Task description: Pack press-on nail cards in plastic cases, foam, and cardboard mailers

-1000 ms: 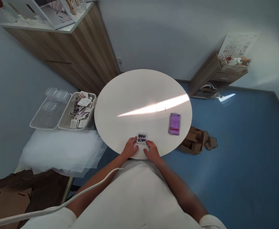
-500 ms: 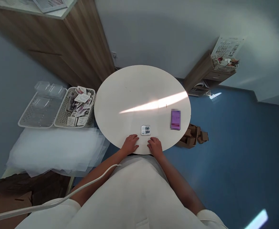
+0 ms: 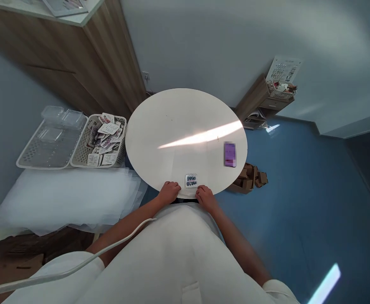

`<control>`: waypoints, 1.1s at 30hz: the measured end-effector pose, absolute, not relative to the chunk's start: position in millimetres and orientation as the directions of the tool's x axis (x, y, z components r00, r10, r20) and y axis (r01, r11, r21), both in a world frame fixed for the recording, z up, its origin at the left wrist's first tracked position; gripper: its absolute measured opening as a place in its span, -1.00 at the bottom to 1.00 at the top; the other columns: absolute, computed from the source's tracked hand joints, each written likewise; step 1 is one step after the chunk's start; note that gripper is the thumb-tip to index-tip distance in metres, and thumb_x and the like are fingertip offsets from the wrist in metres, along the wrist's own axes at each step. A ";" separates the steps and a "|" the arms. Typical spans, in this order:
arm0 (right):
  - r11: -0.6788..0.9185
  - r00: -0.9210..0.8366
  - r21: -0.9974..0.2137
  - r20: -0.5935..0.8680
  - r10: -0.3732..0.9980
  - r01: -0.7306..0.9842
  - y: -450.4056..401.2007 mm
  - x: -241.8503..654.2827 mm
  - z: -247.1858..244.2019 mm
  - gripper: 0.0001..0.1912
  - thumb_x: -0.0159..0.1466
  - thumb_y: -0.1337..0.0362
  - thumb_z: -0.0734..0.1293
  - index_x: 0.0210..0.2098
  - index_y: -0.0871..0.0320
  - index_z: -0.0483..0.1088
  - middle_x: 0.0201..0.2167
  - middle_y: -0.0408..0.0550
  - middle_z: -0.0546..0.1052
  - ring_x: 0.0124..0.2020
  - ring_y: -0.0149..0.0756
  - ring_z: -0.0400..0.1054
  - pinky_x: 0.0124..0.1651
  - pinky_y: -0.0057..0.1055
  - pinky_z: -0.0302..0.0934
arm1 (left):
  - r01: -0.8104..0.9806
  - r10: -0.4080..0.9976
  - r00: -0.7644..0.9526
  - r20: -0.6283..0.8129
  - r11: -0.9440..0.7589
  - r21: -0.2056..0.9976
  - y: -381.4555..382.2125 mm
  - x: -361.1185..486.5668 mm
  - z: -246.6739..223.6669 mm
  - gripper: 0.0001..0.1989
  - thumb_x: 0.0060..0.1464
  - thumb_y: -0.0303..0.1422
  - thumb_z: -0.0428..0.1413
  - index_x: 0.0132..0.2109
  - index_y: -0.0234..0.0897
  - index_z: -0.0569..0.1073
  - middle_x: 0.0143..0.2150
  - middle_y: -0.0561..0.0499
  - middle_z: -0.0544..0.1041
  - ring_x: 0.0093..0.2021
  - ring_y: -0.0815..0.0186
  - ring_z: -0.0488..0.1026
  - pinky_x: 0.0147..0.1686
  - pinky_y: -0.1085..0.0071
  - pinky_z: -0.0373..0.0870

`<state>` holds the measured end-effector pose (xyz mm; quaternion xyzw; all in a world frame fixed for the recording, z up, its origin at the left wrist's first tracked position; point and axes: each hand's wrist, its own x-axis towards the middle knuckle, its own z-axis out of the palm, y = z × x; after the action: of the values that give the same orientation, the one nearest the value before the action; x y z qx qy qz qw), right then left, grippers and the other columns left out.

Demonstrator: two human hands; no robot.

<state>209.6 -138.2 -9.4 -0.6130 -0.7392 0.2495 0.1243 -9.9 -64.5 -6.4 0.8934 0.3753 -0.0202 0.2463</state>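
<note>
A small clear case [image 3: 191,180] with dark pieces in two rows lies flat by the near edge of the white oval table [image 3: 162,114]. To its left, my left hand [image 3: 169,192] rests on the table edge, fingers loosely extended and holding nothing. My right hand [image 3: 205,197] lies at the case's lower right, also with nothing in its grasp. Its fingertips are beside the case corner; whether they touch it I cannot tell. Farther right on the table is a purple packet [image 3: 230,154], partly blurred out.
Left of the table stand a white basket [image 3: 124,147] of printed cards and another basket [image 3: 42,167] with clear plastic boxes. Translucent sheets [image 3: 67,194] are stacked below them. Cardboard boxes [image 3: 246,179] sit on the floor at right. A white cable [image 3: 109,248] crosses my left arm.
The clear case is now closer to the table's near edge, and its dark pieces show more widely across it. My hands stay at the edge with fingers less spread. The view has shifted slightly.
</note>
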 end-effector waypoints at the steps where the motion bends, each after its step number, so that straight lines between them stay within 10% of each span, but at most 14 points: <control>1: 0.125 -0.208 -0.520 -0.104 0.973 0.845 -143.4 210.4 -10.6 -0.71 0.16 0.18 0.25 -0.15 0.15 0.28 -0.03 0.07 0.33 0.02 -0.19 0.18 0.01 -0.22 0.10 | 0.671 0.661 0.720 -0.212 -0.584 0.458 -64.4 -13.1 -7.6 -0.79 0.00 -0.49 -0.07 -0.25 -0.26 0.42 -0.25 -0.09 0.44 -0.21 0.22 0.36 -0.20 0.28 0.21; 6: 0.105 -0.184 -0.577 -0.079 0.980 0.810 -149.8 221.1 -21.5 -0.54 0.14 0.21 0.24 0.03 0.14 0.19 0.13 0.10 0.20 0.13 -0.15 0.09 0.10 -0.16 0.04 | 0.606 0.692 0.707 -0.144 -0.490 0.627 -58.5 -20.3 -14.3 -0.76 0.05 -0.42 -0.10 -0.22 -0.27 0.44 -0.24 -0.06 0.46 -0.23 0.28 0.39 -0.22 0.37 0.27; 13: -0.170 0.079 -0.574 -0.180 0.980 0.801 -108.2 231.6 -18.8 -0.75 0.21 0.23 0.11 -0.39 0.15 0.37 -0.41 -0.06 0.47 -0.35 -0.32 0.34 -0.29 -0.43 0.17 | 0.650 0.876 0.413 -0.249 -0.092 0.755 -39.1 -11.8 -11.5 -0.76 0.02 -0.22 -0.04 -0.29 -0.24 0.44 -0.30 0.00 0.52 -0.27 0.28 0.43 -0.27 0.40 0.31; 22: -0.287 0.190 -0.443 -0.250 0.949 0.849 -87.5 223.5 -23.7 -0.87 0.13 0.32 0.17 -0.34 0.14 0.32 -0.35 -0.08 0.42 -0.34 -0.35 0.29 -0.36 -0.48 0.10 | 0.876 0.907 0.179 -0.381 0.029 0.481 -20.0 1.3 -12.7 -0.77 -0.02 -0.18 -0.01 -0.33 -0.24 0.38 -0.33 -0.02 0.49 -0.26 0.18 0.41 -0.24 0.27 0.22; 28: 0.009 -0.022 -0.364 -0.034 0.999 0.931 -92.5 207.9 -21.0 -0.62 0.17 0.46 0.11 -0.02 0.12 0.20 0.06 0.11 0.27 0.08 -0.13 0.12 0.05 -0.15 -0.01 | 0.873 0.925 0.356 -0.133 -0.279 0.400 -25.3 9.2 -6.9 -0.69 0.02 -0.36 0.00 -0.03 -0.19 0.29 0.01 -0.15 0.37 0.03 0.08 0.25 -0.02 0.10 0.05; 33: 0.203 -0.245 -0.383 -0.065 0.967 0.901 -98.1 198.7 -15.2 -0.61 0.16 0.50 0.10 -0.04 0.14 0.21 0.19 0.09 0.12 0.25 -0.16 -0.15 0.17 -0.07 -0.19 | 0.628 0.672 0.740 -0.042 -0.667 0.400 -25.8 15.1 -0.8 -0.68 0.00 -0.55 -0.07 -0.11 -0.16 0.35 0.15 -0.07 0.25 0.21 0.16 0.05 0.11 0.10 -0.11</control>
<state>198.7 -98.1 -15.2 -0.6069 -0.7696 0.1742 0.0950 15.1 -25.8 -0.8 0.9114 0.3566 0.0545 0.1983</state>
